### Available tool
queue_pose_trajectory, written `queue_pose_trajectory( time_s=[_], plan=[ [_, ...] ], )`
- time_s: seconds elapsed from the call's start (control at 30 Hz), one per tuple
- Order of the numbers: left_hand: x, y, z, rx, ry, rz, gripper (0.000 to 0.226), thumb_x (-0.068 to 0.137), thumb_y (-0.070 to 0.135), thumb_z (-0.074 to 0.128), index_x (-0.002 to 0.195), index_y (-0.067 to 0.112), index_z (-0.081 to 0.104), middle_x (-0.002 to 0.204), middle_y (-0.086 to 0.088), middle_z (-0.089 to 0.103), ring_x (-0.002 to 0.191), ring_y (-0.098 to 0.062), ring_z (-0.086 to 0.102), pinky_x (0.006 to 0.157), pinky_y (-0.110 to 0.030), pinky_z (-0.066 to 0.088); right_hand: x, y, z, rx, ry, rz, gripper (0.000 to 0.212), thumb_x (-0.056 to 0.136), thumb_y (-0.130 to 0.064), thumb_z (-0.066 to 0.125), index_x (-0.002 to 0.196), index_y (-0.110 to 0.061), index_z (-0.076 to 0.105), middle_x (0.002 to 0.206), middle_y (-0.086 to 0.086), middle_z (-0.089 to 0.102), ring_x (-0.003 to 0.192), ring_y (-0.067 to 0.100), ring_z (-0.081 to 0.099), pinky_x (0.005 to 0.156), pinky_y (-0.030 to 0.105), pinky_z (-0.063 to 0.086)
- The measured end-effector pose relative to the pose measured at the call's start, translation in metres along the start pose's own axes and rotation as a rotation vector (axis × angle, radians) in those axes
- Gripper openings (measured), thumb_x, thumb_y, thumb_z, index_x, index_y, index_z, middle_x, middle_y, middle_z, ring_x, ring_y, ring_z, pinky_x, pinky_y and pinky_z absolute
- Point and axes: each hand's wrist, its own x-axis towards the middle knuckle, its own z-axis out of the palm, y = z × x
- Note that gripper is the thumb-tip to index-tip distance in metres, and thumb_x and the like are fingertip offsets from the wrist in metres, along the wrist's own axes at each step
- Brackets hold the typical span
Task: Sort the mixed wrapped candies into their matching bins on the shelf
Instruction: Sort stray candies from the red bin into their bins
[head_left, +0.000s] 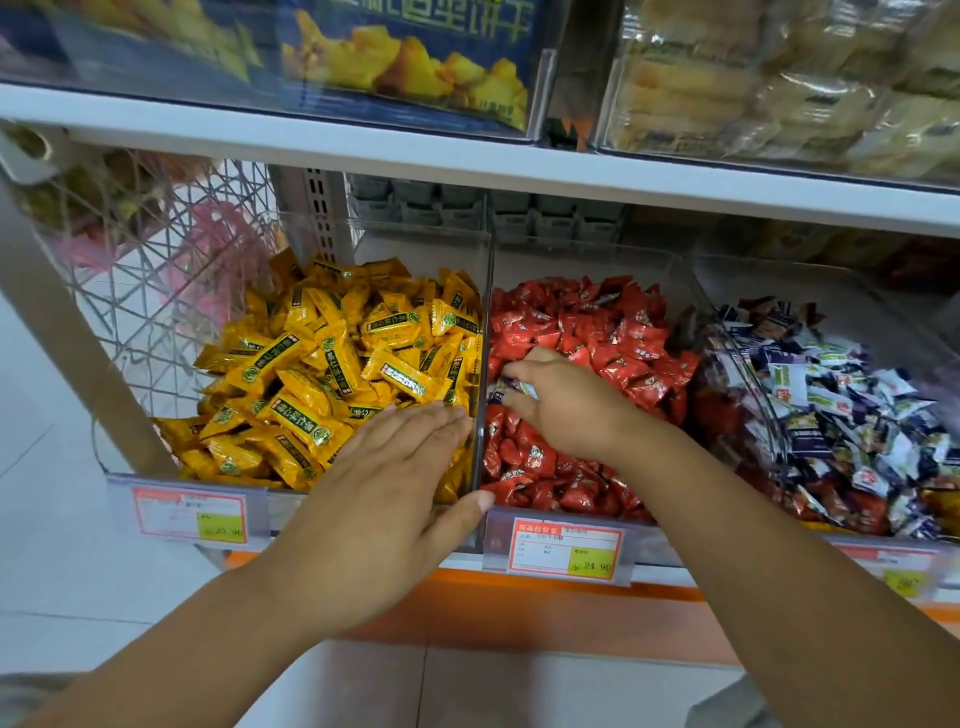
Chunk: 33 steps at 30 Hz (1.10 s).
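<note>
Right hand (566, 405) is down in the clear plastic bin of red-wrapped candies (571, 260), pinching a stray white-and-blue wrapped candy (514, 391) by the divider. Left hand (384, 499) lies flat, fingers straight, over the clear bin of yellow-wrapped candies (415, 244). Looks like the pick-out step; next that stray needs lifting over to the blue-and-white candy bin (779, 280).

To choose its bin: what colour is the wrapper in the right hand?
The wrapper pinched in the right hand is white with dark blue; head view.
</note>
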Motion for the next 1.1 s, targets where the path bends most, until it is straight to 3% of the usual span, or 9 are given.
queue_pose_trajectory(
  time_s=[0.13, 0.23, 0.33, 0.43, 0.5, 0.63, 0.8, 0.97, 1.1],
  plan=[
    [0.001, -0.001, 0.001, -0.005, 0.009, 0.004, 0.063, 0.095, 0.057, 0.030, 0.134, 0.012, 0.055, 0.136, -0.002, 0.057, 0.128, -0.011, 0.034, 0.110, -0.026, 0.014, -0.004, -0.001, 0.000, 0.095, -0.004, -0.044, 0.025, 0.094, -0.024, 0.061, 0.119, -0.023, 0.059, 0.116, -0.005, 0.047, 0.104, 0.012, 0.051, 0.082, 0.023, 0.038],
    [0.001, -0.002, 0.002, -0.006, 0.017, 0.009, 0.063, 0.095, 0.056, 0.031, 0.133, 0.013, 0.055, 0.136, -0.001, 0.056, 0.128, -0.011, 0.035, 0.109, -0.027, 0.016, -0.014, 0.001, -0.013, 0.304, 0.025, -0.029, 0.009, 0.089, -0.021, 0.067, 0.094, -0.023, 0.061, 0.101, -0.009, 0.059, 0.079, -0.004, 0.056, 0.065, 0.016, 0.042],
    [0.001, -0.003, 0.003, -0.009, 0.011, 0.008, 0.064, 0.095, 0.058, 0.030, 0.134, 0.013, 0.054, 0.138, -0.001, 0.055, 0.129, -0.010, 0.034, 0.110, -0.027, 0.015, -0.026, 0.004, -0.040, 0.528, 0.106, 0.064, 0.005, 0.092, -0.022, 0.064, 0.094, -0.024, 0.060, 0.096, -0.009, 0.067, 0.070, -0.003, 0.059, 0.057, 0.019, 0.048],
    [0.001, -0.003, 0.002, 0.006, 0.008, 0.011, 0.064, 0.096, 0.058, 0.029, 0.134, 0.013, 0.055, 0.136, -0.001, 0.057, 0.128, -0.011, 0.034, 0.110, -0.027, 0.014, -0.037, 0.012, -0.063, 0.391, 0.082, 0.123, 0.013, 0.098, -0.026, 0.054, 0.104, -0.034, 0.062, 0.107, -0.015, 0.063, 0.085, 0.008, 0.062, 0.068, 0.026, 0.050],
    [0.001, -0.003, 0.002, 0.015, 0.010, 0.010, 0.064, 0.095, 0.057, 0.029, 0.133, 0.013, 0.055, 0.135, -0.002, 0.057, 0.127, -0.011, 0.034, 0.109, -0.026, 0.014, -0.039, 0.014, -0.064, 0.227, -0.005, 0.156, 0.017, 0.100, -0.028, 0.049, 0.102, -0.036, 0.064, 0.118, -0.006, 0.063, 0.100, 0.022, 0.063, 0.083, 0.036, 0.052],
    [0.000, -0.003, 0.002, 0.019, 0.013, 0.008, 0.064, 0.096, 0.058, 0.027, 0.134, 0.014, 0.055, 0.136, -0.001, 0.057, 0.128, -0.011, 0.034, 0.109, -0.026, 0.014, -0.027, 0.009, -0.032, 0.101, 0.054, 0.122, 0.016, 0.096, -0.029, 0.057, 0.107, -0.022, 0.067, 0.119, -0.001, 0.058, 0.107, 0.015, 0.055, 0.083, 0.024, 0.038],
    [-0.001, -0.002, 0.002, 0.032, 0.028, 0.008, 0.064, 0.096, 0.058, 0.027, 0.133, 0.014, 0.055, 0.134, 0.000, 0.058, 0.127, -0.010, 0.034, 0.110, -0.026, 0.014, -0.008, 0.006, -0.006, -0.127, 0.067, 0.073, 0.043, 0.095, -0.028, 0.058, 0.137, -0.026, 0.052, 0.125, 0.005, 0.046, 0.111, 0.022, 0.053, 0.093, 0.030, 0.045],
    [0.000, -0.002, 0.001, 0.044, 0.040, 0.022, 0.061, 0.096, 0.056, 0.030, 0.131, 0.014, 0.056, 0.133, 0.000, 0.059, 0.127, -0.010, 0.036, 0.109, -0.026, 0.015, -0.006, 0.010, -0.006, -0.029, 0.127, 0.051, 0.019, 0.094, -0.025, 0.060, 0.109, -0.018, 0.068, 0.110, 0.002, 0.049, 0.099, 0.019, 0.056, 0.080, 0.026, 0.043],
    [-0.001, -0.004, 0.003, 0.015, 0.035, 0.021, 0.063, 0.097, 0.058, 0.026, 0.134, 0.016, 0.055, 0.136, 0.002, 0.057, 0.128, -0.009, 0.036, 0.111, -0.027, 0.016, -0.012, 0.013, -0.016, 0.145, 0.118, 0.093, 0.011, 0.098, -0.029, 0.053, 0.098, -0.022, 0.062, 0.113, -0.003, 0.050, 0.098, 0.012, 0.053, 0.079, 0.024, 0.039]
  ],
)
